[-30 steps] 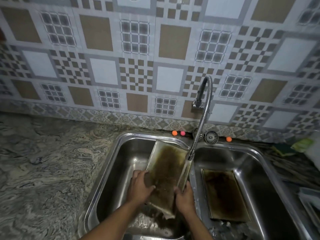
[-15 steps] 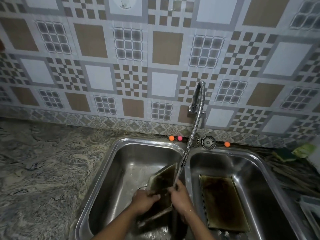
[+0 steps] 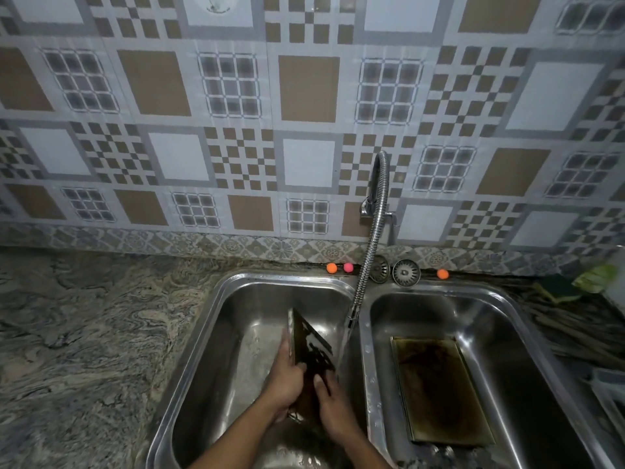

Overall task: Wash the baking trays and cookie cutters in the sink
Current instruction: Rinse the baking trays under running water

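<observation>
Steel double sink (image 3: pixel 216 319): left basin, both hands (image 3: pixel 287 380) (image 3: pixel 333 406) gripping tilted tray (image 3: pixel 309 343); right basin, flat tray (image 3: pixel 439 390).

Two bare forearms, left hand (image 3: pixel 285 380), right hand (image 3: pixel 333 406), no sleeves visible

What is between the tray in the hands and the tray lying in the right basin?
In the head view, the water stream and the sink's steel divider separate the held tray from the flat tray.

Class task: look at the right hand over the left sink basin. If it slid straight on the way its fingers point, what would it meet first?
The right hand points up and away, onto the dirty baking tray that it already touches. Past the tray probably comes the water stream, though depth is unclear.
</observation>
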The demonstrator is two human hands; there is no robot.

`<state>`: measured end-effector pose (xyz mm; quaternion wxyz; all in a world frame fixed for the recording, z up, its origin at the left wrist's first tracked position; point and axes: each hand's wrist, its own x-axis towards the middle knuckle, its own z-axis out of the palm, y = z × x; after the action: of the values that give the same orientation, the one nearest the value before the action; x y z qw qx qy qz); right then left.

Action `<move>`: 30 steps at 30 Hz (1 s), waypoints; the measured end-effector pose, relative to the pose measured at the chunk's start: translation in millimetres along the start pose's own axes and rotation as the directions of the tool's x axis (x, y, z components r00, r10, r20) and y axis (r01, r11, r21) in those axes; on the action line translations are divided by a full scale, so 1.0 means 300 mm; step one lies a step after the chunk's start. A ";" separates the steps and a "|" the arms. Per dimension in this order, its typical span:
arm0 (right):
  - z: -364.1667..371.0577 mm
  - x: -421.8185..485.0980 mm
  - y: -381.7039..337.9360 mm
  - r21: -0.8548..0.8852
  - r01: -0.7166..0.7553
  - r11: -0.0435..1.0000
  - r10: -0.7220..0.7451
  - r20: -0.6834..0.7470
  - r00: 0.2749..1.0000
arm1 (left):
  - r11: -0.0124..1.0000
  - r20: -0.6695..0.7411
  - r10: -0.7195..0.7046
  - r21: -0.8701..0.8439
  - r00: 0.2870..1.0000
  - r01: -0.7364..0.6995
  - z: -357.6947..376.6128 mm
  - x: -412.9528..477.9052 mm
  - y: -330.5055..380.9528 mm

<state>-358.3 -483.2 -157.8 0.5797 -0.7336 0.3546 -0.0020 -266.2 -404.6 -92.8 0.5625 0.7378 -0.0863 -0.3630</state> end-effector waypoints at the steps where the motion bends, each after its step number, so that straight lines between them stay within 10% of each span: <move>1: -0.003 0.011 0.010 -0.010 -0.024 1.000 0.024 -0.019 1.000 | 0.999 0.007 0.015 0.040 1.000 -0.016 0.000 -0.002 0.000; 8: -0.014 -0.010 -0.046 -0.070 0.192 0.979 -0.191 0.025 0.981 | 0.991 0.054 -0.002 0.134 0.999 -0.005 0.001 -0.017 0.029; 14: -0.054 0.120 -0.014 -0.094 -0.050 0.994 0.045 -0.054 0.998 | 0.983 0.143 -0.040 0.184 0.989 0.013 -0.033 -0.036 0.053; 19: 0.004 0.151 -0.110 0.006 0.343 0.939 -0.343 0.006 0.939 | 0.977 0.195 -0.022 0.214 0.981 -0.020 -0.043 -0.024 0.089; 25: -0.039 0.259 -0.016 -0.113 -0.112 0.987 0.109 -0.028 0.994 | 0.955 0.203 -0.125 0.289 0.971 0.063 -0.064 0.007 0.083; 30: -0.085 0.196 -0.116 0.256 0.066 0.965 -0.016 -0.193 0.981 | 0.674 0.251 -0.054 0.723 0.967 -0.150 -0.027 0.032 0.132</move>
<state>-306.9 -532.8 -143.7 0.6346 -0.6546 0.3895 -0.1305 -243.2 -417.5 -60.9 0.2114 0.8468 -0.3151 -0.3728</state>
